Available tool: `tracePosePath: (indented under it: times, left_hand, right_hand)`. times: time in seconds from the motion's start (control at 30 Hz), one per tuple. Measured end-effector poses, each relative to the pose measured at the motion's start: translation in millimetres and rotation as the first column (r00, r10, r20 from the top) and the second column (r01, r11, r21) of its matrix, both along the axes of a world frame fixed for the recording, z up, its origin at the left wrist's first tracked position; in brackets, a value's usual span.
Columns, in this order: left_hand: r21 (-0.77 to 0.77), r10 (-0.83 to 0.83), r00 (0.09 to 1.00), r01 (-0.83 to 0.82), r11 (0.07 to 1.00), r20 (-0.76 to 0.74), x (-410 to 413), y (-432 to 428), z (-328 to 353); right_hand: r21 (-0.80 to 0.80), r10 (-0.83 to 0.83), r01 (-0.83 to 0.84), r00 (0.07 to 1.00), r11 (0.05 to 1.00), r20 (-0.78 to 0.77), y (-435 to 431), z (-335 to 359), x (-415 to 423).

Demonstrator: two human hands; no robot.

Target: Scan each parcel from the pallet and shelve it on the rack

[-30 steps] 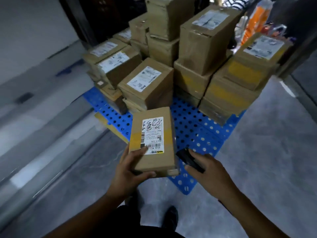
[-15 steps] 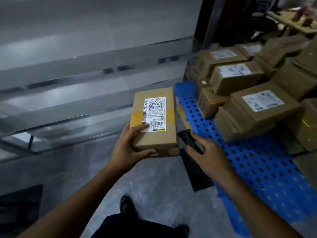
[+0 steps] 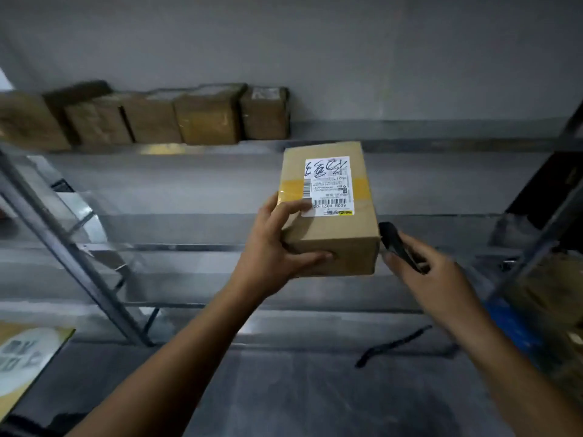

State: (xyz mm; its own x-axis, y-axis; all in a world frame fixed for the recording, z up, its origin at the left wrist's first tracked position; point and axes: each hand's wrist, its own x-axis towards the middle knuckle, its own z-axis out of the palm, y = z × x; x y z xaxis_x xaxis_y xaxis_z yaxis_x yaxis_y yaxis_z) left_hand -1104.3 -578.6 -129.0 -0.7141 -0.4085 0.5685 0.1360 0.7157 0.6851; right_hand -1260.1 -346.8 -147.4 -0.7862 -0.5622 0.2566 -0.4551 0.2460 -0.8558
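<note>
My left hand (image 3: 271, 257) grips a brown cardboard parcel (image 3: 331, 228) by its near left corner, thumb on the front face and fingers on top. The parcel bears a white shipping label (image 3: 328, 187) with black scribbles and a band of yellow tape. It hangs in the air in front of the metal rack (image 3: 195, 171). My right hand (image 3: 432, 279) holds a black handheld scanner (image 3: 396, 244) just right of the parcel. Several brown parcels (image 3: 208, 116) stand in a row on the rack's upper shelf at the left.
Grey slanted rack uprights stand at the left (image 3: 72, 263) and right (image 3: 542, 241). The blue pallet's edge (image 3: 508, 326) and stacked boxes (image 3: 549, 288) show at the far right. A yellow-edged printed sheet (image 3: 25, 357) lies at the lower left. A dark strap (image 3: 394, 345) lies on the floor.
The view has swung left from the pallet to face the rack. Both hands kept their hold and lifted the parcel and scanner up before the shelves.
</note>
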Motion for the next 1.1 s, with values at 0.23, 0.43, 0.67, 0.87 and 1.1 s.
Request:
tracePosePath:
  times: [0.23, 0.43, 0.67, 0.87, 1.1]
  left_hand:
    - [-0.032, 0.088, 0.995, -0.089, 0.996, -0.045, -74.8, -82.0, 87.6]
    - [0.028, 0.105, 0.992, -0.103, 0.994, -0.077, -171.8, -126.4, 105.6]
    - [-0.005, 0.312, 0.941, -0.316, 0.949, -0.134, -272.1, -172.1, 83.5]
    - [-0.328, 0.310, 0.877, -0.434, 0.839, -0.367, -309.7, -191.1, 44.1]
    - [-0.302, 0.364, 0.858, -0.478, 0.825, -0.363, -298.7, -183.0, 40.7]
  right_hand:
    - [-0.035, -0.034, 0.027, 0.981, 0.999, -0.192, -93.0, 81.5, -83.9]
    - [-0.066, -0.019, 0.008, 0.984, 0.998, -0.174, -147.8, 104.4, -173.8]
    - [0.061, 0.020, -0.006, 0.975, 0.998, -0.221, -209.1, 110.3, -272.2]
    - [0.131, 0.073, -0.041, 0.965, 0.991, -0.251, -245.8, 110.0, -317.9]
    - [0.113, 0.054, -0.028, 0.972, 0.993, -0.230, -242.2, 95.1, -308.4]
